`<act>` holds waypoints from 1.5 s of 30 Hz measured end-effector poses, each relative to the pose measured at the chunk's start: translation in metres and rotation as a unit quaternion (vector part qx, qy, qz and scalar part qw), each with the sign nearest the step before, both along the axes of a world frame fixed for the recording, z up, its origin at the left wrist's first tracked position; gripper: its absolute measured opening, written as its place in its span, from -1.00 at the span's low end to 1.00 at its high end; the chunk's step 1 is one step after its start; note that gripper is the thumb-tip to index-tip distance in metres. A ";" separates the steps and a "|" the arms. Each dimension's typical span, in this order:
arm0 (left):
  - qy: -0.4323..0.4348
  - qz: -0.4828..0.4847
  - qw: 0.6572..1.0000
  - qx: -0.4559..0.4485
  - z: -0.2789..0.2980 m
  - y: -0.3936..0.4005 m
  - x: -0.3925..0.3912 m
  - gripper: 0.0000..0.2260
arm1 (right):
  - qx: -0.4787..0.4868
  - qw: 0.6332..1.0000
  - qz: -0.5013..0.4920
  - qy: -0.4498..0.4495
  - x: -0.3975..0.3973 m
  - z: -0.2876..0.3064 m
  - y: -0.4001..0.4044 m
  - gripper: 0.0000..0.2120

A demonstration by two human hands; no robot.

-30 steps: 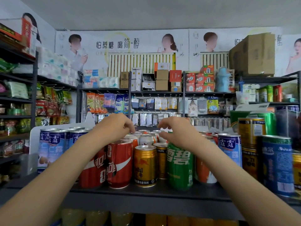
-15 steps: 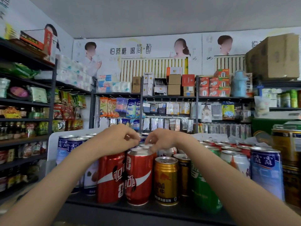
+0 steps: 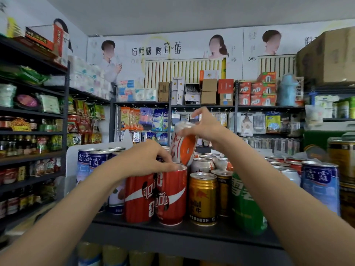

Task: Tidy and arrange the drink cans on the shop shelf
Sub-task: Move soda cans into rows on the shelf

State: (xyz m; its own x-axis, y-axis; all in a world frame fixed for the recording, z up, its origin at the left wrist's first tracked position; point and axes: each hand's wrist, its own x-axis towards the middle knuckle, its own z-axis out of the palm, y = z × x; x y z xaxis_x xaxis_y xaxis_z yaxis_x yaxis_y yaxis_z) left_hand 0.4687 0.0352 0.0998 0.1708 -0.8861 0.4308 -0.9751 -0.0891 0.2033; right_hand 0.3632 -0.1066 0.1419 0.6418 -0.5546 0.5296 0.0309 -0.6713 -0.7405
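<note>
Right hand (image 3: 208, 129) up above the rows, fingers curled round the top of an orange-and-white can (image 3: 184, 145), holding it tilted, clear of the shelf (image 3: 172, 230). Left hand (image 3: 148, 159) low, fingertips pinching the rim of a red cola can (image 3: 171, 196) at the shelf front, w/ a second red can (image 3: 140, 197) touching it on the left. Gold can (image 3: 202, 198) just right of the red pair, green can (image 3: 246, 206) next, partly behind the right forearm. Blue cans (image 3: 95, 164) at back left, one more blue can (image 3: 319, 186) far right. More orange-and-white cans standing in the rows behind.
</note>
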 end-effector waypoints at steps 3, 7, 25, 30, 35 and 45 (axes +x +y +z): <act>0.042 0.012 0.988 -0.148 0.005 -0.002 -0.010 -0.73 | 0.072 0.985 -0.007 -0.154 -0.015 0.002 0.006 -0.45; 0.230 -0.006 0.944 -0.238 0.019 -0.016 -0.027 -0.56 | 0.209 0.929 0.117 -0.282 -0.036 0.001 0.008 -0.49; 0.165 -0.010 0.971 -0.171 0.032 -0.027 -0.005 -0.56 | -0.248 0.967 -0.010 -0.061 -0.003 -0.019 0.003 -0.12; -0.005 0.066 0.993 -0.101 -0.004 -0.005 0.005 -0.47 | -0.214 0.976 -0.033 -0.017 0.010 -0.034 -0.011 -0.23; 0.034 0.057 0.996 -0.059 -0.014 -0.009 0.007 -0.49 | -0.193 0.980 -0.009 0.056 0.013 -0.040 -0.013 -0.36; 0.032 0.050 0.998 -0.014 -0.008 -0.006 0.006 -0.55 | -0.144 0.958 0.059 0.240 0.006 -0.013 -0.018 -0.40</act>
